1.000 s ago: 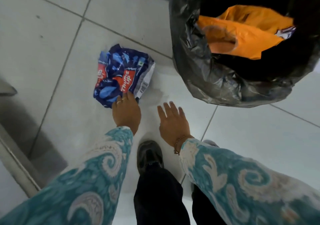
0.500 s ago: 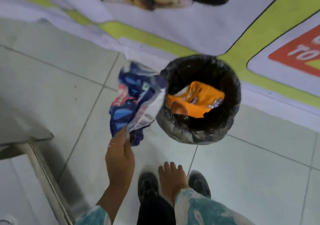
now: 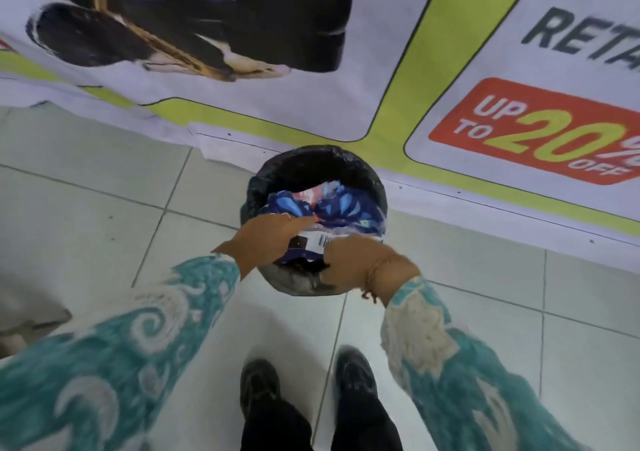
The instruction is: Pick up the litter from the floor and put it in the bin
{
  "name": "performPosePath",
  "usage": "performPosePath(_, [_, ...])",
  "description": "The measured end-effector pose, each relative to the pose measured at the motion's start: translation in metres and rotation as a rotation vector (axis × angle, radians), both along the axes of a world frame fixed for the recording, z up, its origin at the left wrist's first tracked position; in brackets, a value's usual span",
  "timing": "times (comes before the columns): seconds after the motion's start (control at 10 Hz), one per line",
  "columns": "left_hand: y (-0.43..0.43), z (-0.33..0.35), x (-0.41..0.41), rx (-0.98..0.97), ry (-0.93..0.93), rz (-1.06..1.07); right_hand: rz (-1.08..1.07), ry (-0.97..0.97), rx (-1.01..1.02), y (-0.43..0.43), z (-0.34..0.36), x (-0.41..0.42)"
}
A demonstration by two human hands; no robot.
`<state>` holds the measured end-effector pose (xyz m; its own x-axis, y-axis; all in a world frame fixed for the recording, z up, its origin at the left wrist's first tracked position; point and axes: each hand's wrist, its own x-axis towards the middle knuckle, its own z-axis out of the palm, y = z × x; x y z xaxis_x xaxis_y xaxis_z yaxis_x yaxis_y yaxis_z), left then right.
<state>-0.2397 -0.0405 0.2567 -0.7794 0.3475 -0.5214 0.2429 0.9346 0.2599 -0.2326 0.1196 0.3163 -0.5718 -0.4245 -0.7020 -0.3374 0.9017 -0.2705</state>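
Bin (image 3: 313, 161): a round container lined with a black bag, standing on the floor against the lower edge of the banner.
Wrapper (image 3: 341, 208): a crumpled blue packet with red and white patches and a barcode strip; it lies in the mouth of the bin, filling most of the opening, its top about level with the rim.
Left hand (image 3: 268, 239): reaches over the near-left rim of the bin, fingers extended and lying on the wrapper's near edge; a ring shows on one finger. Whether the fingers pinch the packet or merely press it is hard to tell through the motion blur.
Right hand (image 3: 353, 260): set at the near-right rim, fingers curled down over the edge beside the barcode strip; the grip itself is hidden, so I cannot tell what, if anything, it holds. A thread bracelet circles the wrist.
Sleeves (image 3: 138, 326): teal cloth with cream swirls, covering both forearms.
Floor (image 3: 104, 225): pale square tiles with dark grout lines.
Banner (image 3: 433, 69): a printed sheet beyond the bin, with a lime-green border and a red panel reading "UP TO 20% OFF".
Shoes (image 3: 259, 384): two dark shoes below dark trousers, planted just short of the bin.
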Motion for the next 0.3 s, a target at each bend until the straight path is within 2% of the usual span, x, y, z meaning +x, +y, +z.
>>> performPosePath(0.1, [0.021, -0.031, 0.009, -0.259, 0.016, -0.049, -0.162, 0.208, -0.052, 0.016, 0.005, -0.024])
performPosePath(0.2, [0.023, -0.042, 0.012, -0.413, -0.059, 0.008, -0.261, 0.345, -0.084, 0.021, 0.007, -0.040])
performPosePath(0.3, [0.018, -0.030, 0.018, -0.396, -0.181, 0.137, -0.222, 0.385, -0.079, 0.025, 0.005, -0.035])
